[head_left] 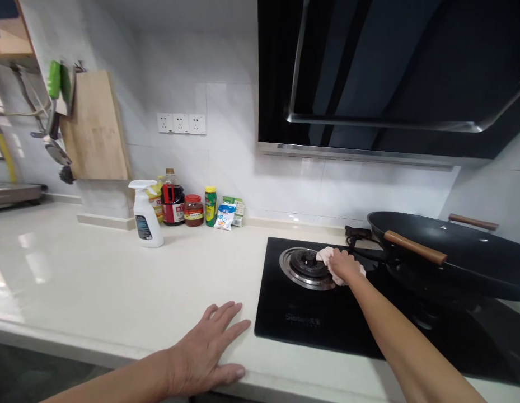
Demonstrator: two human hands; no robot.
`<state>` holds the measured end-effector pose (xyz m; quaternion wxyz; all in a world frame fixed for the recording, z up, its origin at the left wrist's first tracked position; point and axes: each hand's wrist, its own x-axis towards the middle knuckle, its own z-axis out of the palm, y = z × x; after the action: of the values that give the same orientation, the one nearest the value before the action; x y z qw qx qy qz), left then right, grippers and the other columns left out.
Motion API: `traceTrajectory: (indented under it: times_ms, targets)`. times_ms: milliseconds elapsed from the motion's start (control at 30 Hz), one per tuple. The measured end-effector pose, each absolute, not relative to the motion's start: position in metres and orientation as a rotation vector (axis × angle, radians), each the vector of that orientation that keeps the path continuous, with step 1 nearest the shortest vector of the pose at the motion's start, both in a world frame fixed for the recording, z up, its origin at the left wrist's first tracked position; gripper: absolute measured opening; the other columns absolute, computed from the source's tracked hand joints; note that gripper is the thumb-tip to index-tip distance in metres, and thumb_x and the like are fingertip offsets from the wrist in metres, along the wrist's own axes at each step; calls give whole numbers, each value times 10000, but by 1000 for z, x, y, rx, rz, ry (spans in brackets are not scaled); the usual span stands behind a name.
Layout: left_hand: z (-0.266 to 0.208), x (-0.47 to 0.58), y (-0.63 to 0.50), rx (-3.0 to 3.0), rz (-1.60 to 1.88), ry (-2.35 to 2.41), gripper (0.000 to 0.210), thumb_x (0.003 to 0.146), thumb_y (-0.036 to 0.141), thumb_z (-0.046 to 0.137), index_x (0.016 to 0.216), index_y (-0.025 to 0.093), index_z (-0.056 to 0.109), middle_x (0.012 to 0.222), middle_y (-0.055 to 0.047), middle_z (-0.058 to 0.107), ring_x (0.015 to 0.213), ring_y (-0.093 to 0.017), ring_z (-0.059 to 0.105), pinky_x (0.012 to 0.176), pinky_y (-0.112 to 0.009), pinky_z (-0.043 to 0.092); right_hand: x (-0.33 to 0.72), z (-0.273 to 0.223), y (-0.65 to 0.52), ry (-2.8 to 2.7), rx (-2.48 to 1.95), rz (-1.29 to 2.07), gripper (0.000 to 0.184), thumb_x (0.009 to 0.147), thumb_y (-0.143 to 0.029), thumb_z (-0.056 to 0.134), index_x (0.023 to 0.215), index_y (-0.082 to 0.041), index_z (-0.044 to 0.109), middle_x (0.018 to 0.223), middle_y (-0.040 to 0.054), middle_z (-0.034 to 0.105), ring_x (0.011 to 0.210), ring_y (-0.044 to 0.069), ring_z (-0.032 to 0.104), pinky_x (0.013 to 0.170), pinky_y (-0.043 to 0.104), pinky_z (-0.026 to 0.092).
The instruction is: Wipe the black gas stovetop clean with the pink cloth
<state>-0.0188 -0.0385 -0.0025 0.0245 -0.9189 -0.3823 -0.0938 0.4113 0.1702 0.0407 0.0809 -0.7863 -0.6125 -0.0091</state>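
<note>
My right hand [344, 265] presses a crumpled pale pink cloth [326, 255] against the right rim of the left burner [304, 267] on the black glass hob [327, 322]. My left hand [209, 347] lies flat, palm down and fingers spread, on the white countertop [95, 280] near its front edge, just left of the hob. It holds nothing. A large black wok [453, 252] with a wooden handle [415, 248] sits over the right burner, close to my right forearm.
A white spray bottle [146, 215], a soy sauce bottle [173, 198], a red-lidded jar [193, 210], a green-yellow can [210, 206] and small packets [228, 214] stand by the back wall. A wooden cutting board [94, 126] and hanging utensils [54, 112] are left; a black range hood [389, 78] hangs overhead.
</note>
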Motion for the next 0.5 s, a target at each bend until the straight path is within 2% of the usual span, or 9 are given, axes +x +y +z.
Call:
traceTrajectory:
  times_ms: [233, 400, 500]
  targets:
    - [5, -15, -46, -2895, -298, -1271, 788, 905, 682, 559, 1567, 318, 331, 1648, -192, 310, 1493, -452, 314, 1120, -758, 308, 386, 47, 232, -1975, -2245, 56, 412, 1032, -372, 308, 1314, -209, 560, 1348, 148, 577, 1215, 302, 579, 994, 490, 443]
    - [14, -10, -50, -2914, -315, -1328, 792, 888, 697, 573, 1549, 313, 366, 1635, -202, 336, 1488, -462, 318, 1116, -775, 290, 355, 56, 262, -2245, -2067, 47, 416, 976, -459, 599, 1283, -179, 596, 1280, 93, 623, 1113, 234, 627, 970, 479, 525]
    - [15, -9, -50, -2913, -335, -1336, 799, 870, 707, 591, 1538, 318, 391, 1623, -196, 366, 1468, -472, 352, 1111, -773, 306, 329, 62, 264, -2358, -1955, -9, 389, 968, -450, 618, 1239, -172, 619, 1230, 83, 646, 1068, 219, 642, 938, 456, 543]
